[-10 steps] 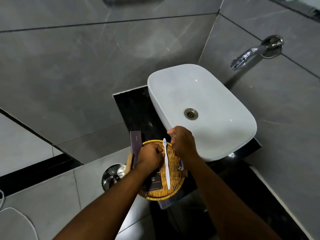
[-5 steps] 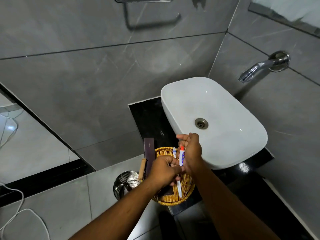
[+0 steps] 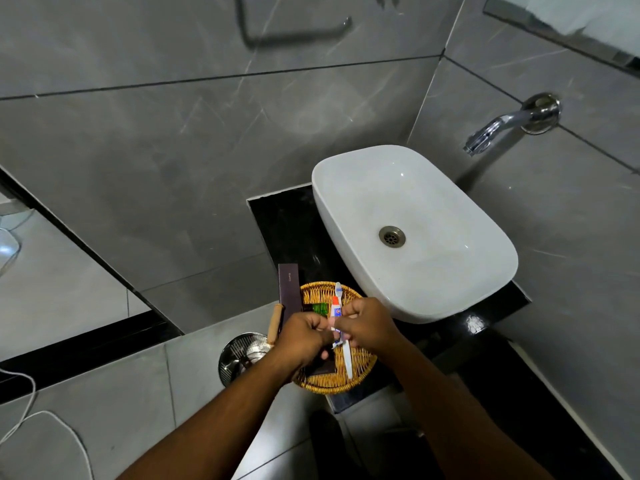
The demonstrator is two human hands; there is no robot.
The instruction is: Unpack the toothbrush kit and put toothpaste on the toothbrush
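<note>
A small white toothpaste tube (image 3: 335,307) with a red cap stands upright between my hands, above the round wicker basket (image 3: 363,372). My right hand (image 3: 367,323) pinches the tube from the right. The white toothbrush (image 3: 347,362) runs just behind it, head (image 3: 338,289) pointing away and handle over the basket. My left hand (image 3: 304,336) closes on the toothbrush's middle from the left. The hands touch around both items, so the exact finger contact is partly hidden.
A dark box (image 3: 289,289), a green item (image 3: 320,308) and a dark card (image 3: 322,367) lie in or beside the basket. The white basin (image 3: 433,188) sits to the right on the black counter (image 3: 284,230), under a wall faucet (image 3: 495,129). A metal disc (image 3: 235,355) and wooden handle (image 3: 275,323) are to the left.
The right hand has come up with the toothpaste tube, red cap upward. The toothbrush that lay across the basket is now gripped, and both hands have closed together over the basket.
</note>
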